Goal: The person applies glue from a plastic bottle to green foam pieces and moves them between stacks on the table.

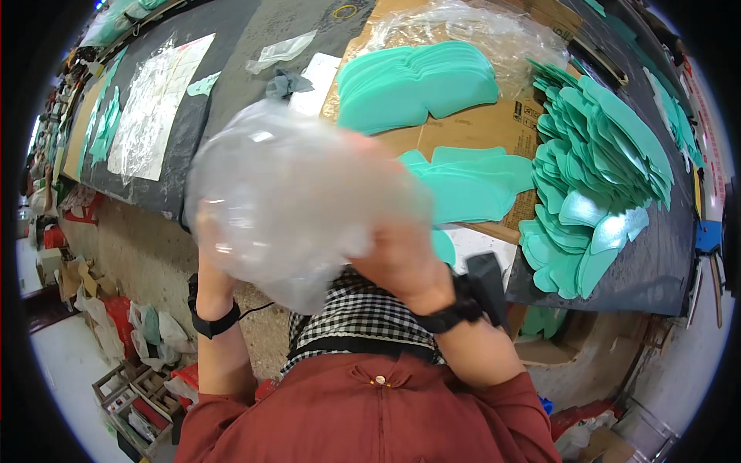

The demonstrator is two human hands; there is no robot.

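A clear plastic bag (270, 185), puffed out and smeared by motion, is held up in front of me between both hands. My left hand (212, 247) grips its left side, with the fingers mostly hidden behind the film. On the right edge of the bag my right hand (401, 258) is closed, blurred by its movement. Beyond the bag lies a neat stack of green curved sheet pieces (421, 81). Closer to me, a lower pile of green pieces (471, 185) is partly covered by the bag and right hand.
A tall, fanned heap of green pieces (594, 147) stands at the table's right. Crumpled clear film (471, 23) lies behind the stack, over brown cardboard (513, 127). A white sheet under film (158, 116) is on the left table. Crates (139, 409) and bags stand on the floor, lower left.
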